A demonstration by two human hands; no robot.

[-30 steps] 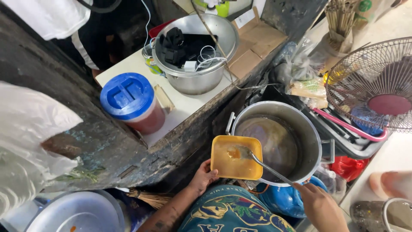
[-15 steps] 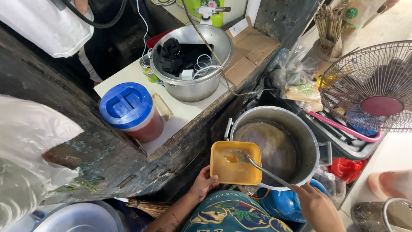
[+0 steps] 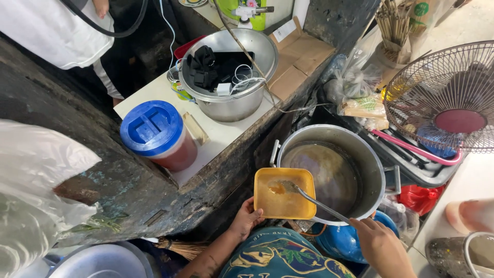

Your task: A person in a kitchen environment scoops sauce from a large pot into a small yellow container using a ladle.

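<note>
Dark worn wall ledge (image 3: 103,185), white countertop (image 3: 221,135).

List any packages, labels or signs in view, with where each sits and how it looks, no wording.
Cardboard box: right of the steel bowl, brown, flaps open, small white label on one flap.
Jar: on the white shelf, round, blue lid, reddish contents.
Plastic bags: left of the fan, clear, crumpled, printed green and yellow.
Green bottle: top edge, white cap.
No screens.

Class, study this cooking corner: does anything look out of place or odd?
Yes: the metal bowl on the white shelf holds black cables and chargers, not food, near the big pot.
</note>
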